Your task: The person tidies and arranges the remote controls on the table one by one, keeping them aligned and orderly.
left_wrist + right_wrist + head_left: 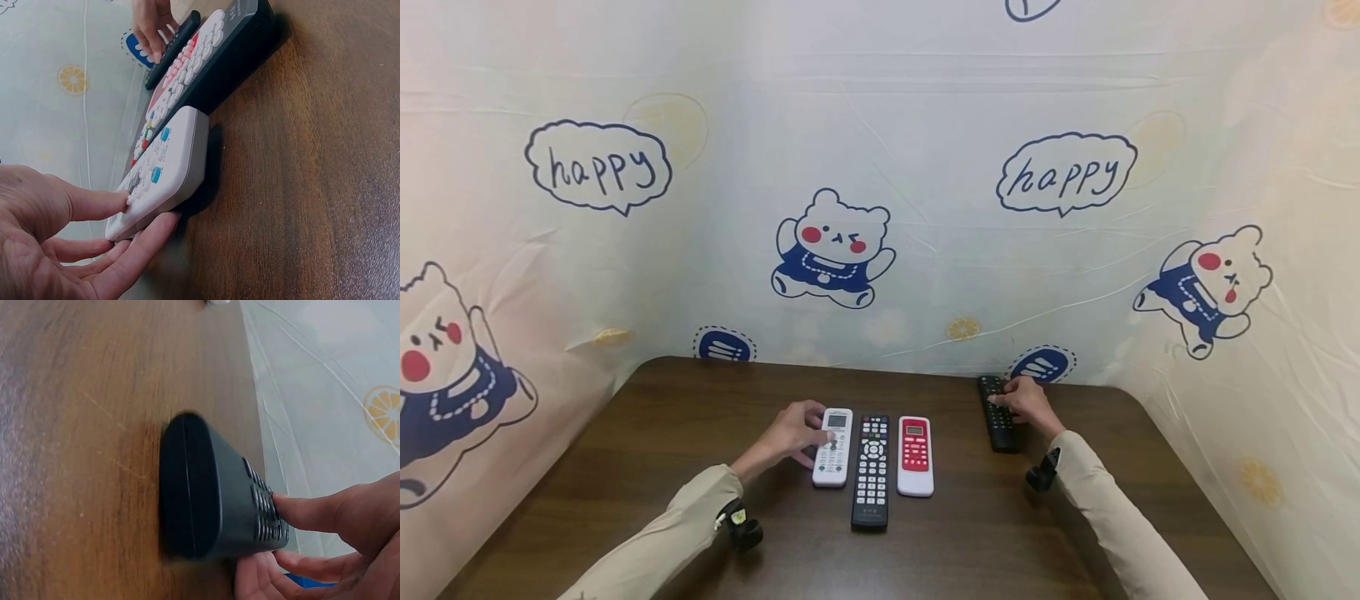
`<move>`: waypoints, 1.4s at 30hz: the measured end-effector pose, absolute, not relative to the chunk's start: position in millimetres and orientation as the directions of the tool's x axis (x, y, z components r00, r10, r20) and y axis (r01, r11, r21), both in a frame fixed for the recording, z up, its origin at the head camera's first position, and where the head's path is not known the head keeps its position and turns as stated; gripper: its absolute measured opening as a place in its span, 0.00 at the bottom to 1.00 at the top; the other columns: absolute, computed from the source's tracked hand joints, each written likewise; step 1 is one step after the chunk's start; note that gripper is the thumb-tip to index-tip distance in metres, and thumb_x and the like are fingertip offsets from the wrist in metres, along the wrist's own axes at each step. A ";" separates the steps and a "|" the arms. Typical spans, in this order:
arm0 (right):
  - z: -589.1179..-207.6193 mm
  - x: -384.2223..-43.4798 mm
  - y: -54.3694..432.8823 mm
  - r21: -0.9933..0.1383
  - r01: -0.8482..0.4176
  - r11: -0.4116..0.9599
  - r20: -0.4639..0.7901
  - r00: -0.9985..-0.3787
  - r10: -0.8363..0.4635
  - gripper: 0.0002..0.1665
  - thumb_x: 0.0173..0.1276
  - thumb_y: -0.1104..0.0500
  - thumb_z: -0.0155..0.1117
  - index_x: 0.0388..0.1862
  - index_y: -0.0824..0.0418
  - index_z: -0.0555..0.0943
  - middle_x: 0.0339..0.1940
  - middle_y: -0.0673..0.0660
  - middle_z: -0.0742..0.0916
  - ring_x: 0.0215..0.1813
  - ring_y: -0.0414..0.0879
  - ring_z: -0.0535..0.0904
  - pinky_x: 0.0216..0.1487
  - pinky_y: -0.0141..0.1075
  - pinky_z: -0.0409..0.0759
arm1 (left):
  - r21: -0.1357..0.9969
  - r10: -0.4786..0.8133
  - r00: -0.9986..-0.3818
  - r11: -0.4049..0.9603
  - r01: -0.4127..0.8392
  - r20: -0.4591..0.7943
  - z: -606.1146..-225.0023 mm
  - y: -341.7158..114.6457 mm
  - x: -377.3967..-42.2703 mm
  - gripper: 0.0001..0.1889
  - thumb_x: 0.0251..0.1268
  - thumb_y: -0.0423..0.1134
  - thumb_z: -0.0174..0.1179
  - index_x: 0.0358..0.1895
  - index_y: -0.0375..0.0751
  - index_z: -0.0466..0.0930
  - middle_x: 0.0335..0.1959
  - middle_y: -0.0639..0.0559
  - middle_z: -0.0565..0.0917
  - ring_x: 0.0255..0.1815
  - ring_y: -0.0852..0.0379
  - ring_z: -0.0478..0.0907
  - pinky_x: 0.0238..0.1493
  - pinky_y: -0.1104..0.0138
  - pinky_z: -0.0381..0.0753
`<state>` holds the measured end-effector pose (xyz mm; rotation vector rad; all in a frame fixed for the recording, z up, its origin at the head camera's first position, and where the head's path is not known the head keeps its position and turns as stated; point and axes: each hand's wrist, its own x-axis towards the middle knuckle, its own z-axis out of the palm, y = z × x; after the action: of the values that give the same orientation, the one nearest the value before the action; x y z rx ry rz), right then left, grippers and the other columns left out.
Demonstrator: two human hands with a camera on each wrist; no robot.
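Observation:
My left hand grips a white remote control by its left edge, thumb on the buttons and fingers along the side. In the left wrist view, this white remote shows blue-green buttons. Beside it lies a long black remote with white buttons, and then a white remote with a red button panel. Farther right, my right hand holds a smaller black remote, thumb on top and fingers at its side. The right wrist view shows the rounded near end of that black remote.
The brown wooden table carries all the remotes. A printed fabric sheet with bears and "happy" bubbles rises behind the table and on both sides. A small black camera sits on the left wrist, another on the right.

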<state>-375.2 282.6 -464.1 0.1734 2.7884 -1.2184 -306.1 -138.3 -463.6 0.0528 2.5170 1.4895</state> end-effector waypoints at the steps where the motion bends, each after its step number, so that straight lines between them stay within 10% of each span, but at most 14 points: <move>1: -464.2 -375.6 283.1 -0.730 0.154 0.665 -0.143 -0.987 0.072 0.30 0.73 0.59 0.69 0.62 0.80 0.73 0.56 0.76 0.81 0.55 0.65 0.83 0.46 0.49 0.93 | 0.871 0.140 -0.976 0.485 -0.079 -0.167 -463.7 -138.3 -306.0 0.31 0.65 0.26 0.69 0.69 0.24 0.69 0.54 0.29 0.78 0.34 0.46 0.85 0.26 0.57 0.93; 21: -461.8 -378.6 292.1 -0.819 0.201 0.537 -0.232 -0.973 0.010 0.21 0.67 0.56 0.77 0.42 0.71 0.77 0.45 0.68 0.85 0.47 0.61 0.87 0.46 0.53 0.93 | 0.868 0.148 -0.975 0.491 -0.073 -0.165 -463.0 -138.0 -304.7 0.32 0.66 0.27 0.69 0.70 0.23 0.68 0.55 0.29 0.77 0.34 0.46 0.85 0.26 0.57 0.92; 30: -458.2 -372.9 287.0 -0.829 0.213 0.517 -0.259 -0.966 -0.016 0.24 0.74 0.61 0.68 0.57 0.79 0.75 0.56 0.75 0.85 0.55 0.67 0.85 0.55 0.55 0.91 | 0.869 0.145 -0.976 0.490 -0.069 -0.160 -462.9 -137.8 -305.4 0.31 0.65 0.27 0.69 0.70 0.23 0.68 0.53 0.30 0.78 0.34 0.46 0.85 0.25 0.57 0.92; 42: -450.8 -364.8 279.5 -0.858 0.243 0.453 -0.302 -0.951 -0.061 0.30 0.75 0.62 0.68 0.67 0.79 0.70 0.53 0.72 0.85 0.42 0.54 0.87 0.45 0.46 0.94 | 0.877 0.159 -0.976 0.476 -0.056 -0.148 -464.0 -138.6 -304.8 0.30 0.65 0.26 0.69 0.69 0.23 0.69 0.52 0.30 0.78 0.33 0.46 0.85 0.25 0.57 0.92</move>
<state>-364.8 279.5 -450.8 0.1555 2.4174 -1.4978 -304.8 -138.6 -464.0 0.0887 2.5135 1.5056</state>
